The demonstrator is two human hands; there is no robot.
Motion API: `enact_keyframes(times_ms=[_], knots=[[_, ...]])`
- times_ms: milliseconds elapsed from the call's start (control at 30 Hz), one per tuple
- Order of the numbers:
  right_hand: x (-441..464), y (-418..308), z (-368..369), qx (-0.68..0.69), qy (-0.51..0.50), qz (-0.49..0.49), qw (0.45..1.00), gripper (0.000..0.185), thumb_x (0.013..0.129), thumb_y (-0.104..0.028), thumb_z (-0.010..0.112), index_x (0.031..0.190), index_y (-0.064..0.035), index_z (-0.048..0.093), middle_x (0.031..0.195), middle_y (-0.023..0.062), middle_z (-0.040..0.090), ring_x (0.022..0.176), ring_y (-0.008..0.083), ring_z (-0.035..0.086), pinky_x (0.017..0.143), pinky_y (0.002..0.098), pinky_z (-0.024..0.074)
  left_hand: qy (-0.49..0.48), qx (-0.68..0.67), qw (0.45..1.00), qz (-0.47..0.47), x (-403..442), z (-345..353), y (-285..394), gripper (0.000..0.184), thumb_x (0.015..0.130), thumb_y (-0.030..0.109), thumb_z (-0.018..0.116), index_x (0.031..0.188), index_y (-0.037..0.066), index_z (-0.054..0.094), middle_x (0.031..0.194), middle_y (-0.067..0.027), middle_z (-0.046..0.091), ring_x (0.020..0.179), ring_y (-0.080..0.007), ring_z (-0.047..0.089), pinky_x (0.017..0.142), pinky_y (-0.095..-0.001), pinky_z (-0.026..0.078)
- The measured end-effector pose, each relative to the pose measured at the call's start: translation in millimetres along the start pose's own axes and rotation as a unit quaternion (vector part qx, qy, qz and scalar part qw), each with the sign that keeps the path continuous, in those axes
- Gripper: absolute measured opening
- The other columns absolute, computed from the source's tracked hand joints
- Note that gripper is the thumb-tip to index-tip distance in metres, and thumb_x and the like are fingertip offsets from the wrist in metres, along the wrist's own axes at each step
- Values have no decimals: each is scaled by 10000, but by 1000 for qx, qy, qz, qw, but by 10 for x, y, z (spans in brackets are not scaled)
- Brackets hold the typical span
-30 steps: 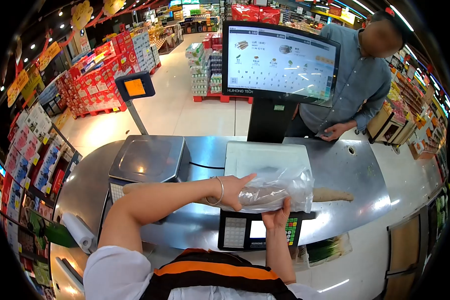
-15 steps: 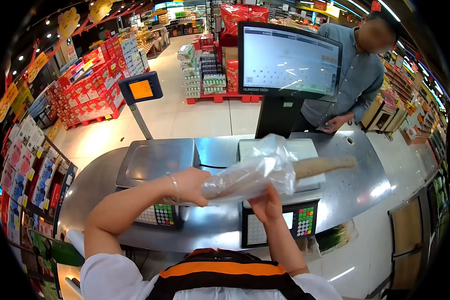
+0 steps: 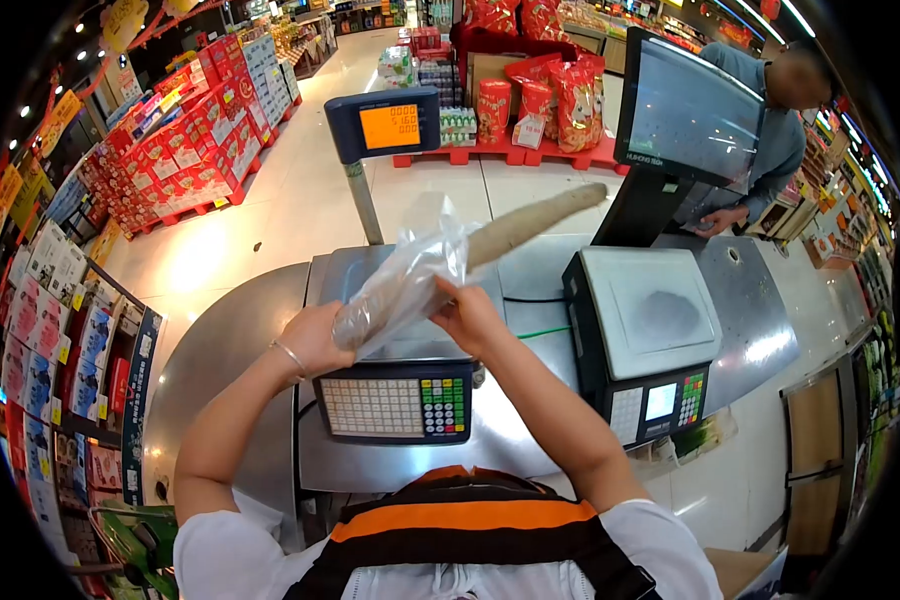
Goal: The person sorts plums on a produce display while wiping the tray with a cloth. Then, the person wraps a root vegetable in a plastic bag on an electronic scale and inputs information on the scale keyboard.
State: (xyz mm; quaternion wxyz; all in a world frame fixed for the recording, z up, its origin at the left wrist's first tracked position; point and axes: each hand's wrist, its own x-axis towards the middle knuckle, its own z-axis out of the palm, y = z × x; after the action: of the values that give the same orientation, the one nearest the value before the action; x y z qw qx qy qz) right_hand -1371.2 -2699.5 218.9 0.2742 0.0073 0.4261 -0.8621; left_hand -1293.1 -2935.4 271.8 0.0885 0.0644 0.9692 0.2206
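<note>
A long, pale-brown Chinese yam [image 3: 540, 220] slants up to the right. Its lower part is inside a clear plastic bag [image 3: 410, 270], and its upper end sticks out bare. My left hand [image 3: 320, 338] is closed around the bagged lower end. With bent fingers, my right hand [image 3: 467, 318] grips the bag and yam near the bag's mouth. Both hands are above the left weighing scale [image 3: 395, 408], whose metal pan is partly hidden by the bag. I cannot tell whether the bag touches the pan.
To the right stands a second scale [image 3: 645, 310] with a pale pan. An orange-lit display [image 3: 390, 126] rises behind the left scale. A monitor [image 3: 695, 115] stands at the counter's far side, with a person [image 3: 775, 165] behind it. The steel counter [image 3: 215, 370] curves leftward.
My hands and the bagged yam have moved from the right scale to above the left one. The yam now tilts upward more steeply. The view has shifted, too.
</note>
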Motion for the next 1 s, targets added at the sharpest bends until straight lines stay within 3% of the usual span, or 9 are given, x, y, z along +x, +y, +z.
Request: enact_keyframes(times_ms=[233, 367, 433, 467, 533, 633, 800, 833, 1000], knots=[[722, 48, -384, -191, 137, 80, 969, 490, 766, -496, 684, 1131, -195, 556, 961, 19, 490, 826, 147, 478, 659, 297, 427, -4, 61, 995, -74, 628, 322, -179, 611, 628, 312, 722, 1144, 33, 552, 1012, -219, 648, 955, -372, 620, 841, -428, 502], [762, -66, -728, -229, 118, 110, 960, 475, 812, -466, 657, 1118, -118, 555, 918, 30, 528, 833, 144, 518, 691, 319, 444, -7, 91, 992, -91, 919, 495, -176, 559, 653, 296, 719, 1121, 32, 565, 1012, -223, 646, 967, -369, 621, 843, -422, 510], [481, -128, -722, -279, 160, 8, 947, 370, 821, -356, 687, 1002, -44, 603, 835, 15, 561, 652, 100, 501, 584, 232, 399, -4, 103, 990, -92, 1023, 574, -191, 513, 656, 285, 713, 1074, 21, 576, 999, -229, 642, 970, -375, 619, 839, -423, 513], [332, -109, -781, -277, 165, 18, 946, 370, 821, -356, 687, 1002, -44, 603, 835, 15, 561, 652, 100, 501, 584, 232, 399, -15, 101, 990, -93, 1062, 599, -220, 513, 656, 285, 713, 1074, 21, 576, 999, -229, 642, 970, -375, 619, 839, -423, 513], [-1, 19, -947, -289, 191, -135, 928, 284, 843, -276, 678, 950, -19, 619, 821, 27, 594, 613, 82, 494, 566, 207, 385, 2, 107, 993, -54, 1111, 615, -284, 585, 621, 318, 719, 1081, 7, 535, 955, -243, 643, 914, -394, 618, 806, -439, 506], [-449, 583, -1387, -359, 218, -137, 897, 256, 863, -237, 658, 957, -1, 629, 748, 20, 584, 621, 78, 490, 561, 213, 389, 4, 128, 991, -37, 1142, 652, -335, 621, 620, 367, 757, 1077, 11, 531, 967, -247, 637, 917, -395, 617, 816, -437, 502], [-945, 1412, -1147, -480, 110, 14, 870, 694, 767, -326, 742, 1256, 68, 447, 1102, 207, 597, 1026, 261, 592, 892, 359, 469, 0, 172, 985, -32, 1050, 640, -224, 779, 604, 472, 799, 1178, 36, 503, 1148, -218, 549, 1090, -365, 537, 882, -446, 472], [-961, 1601, -1184, -502, 88, -27, 860, 817, 747, -289, 752, 1348, 59, 321, 1131, 242, 595, 1045, 315, 601, 901, 376, 474, 34, 206, 977, -31, 1017, 666, -199, 852, 607, 500, 803, 1264, 62, 483, 1234, -191, 503, 1167, -347, 492, 912, -454, 459], [-1004, 1712, -1110, -508, 122, -29, 852, 867, 728, -202, 755, 1379, 28, 232, 1088, 256, 610, 984, 358, 627, 859, 391, 500, 129, 200, 971, -14, 843, 825, -182, 1158, 568, 518, 817, 1491, 214, 187, 1287, -177, 441, 1205, -352, 442, 930, -493, 409]])
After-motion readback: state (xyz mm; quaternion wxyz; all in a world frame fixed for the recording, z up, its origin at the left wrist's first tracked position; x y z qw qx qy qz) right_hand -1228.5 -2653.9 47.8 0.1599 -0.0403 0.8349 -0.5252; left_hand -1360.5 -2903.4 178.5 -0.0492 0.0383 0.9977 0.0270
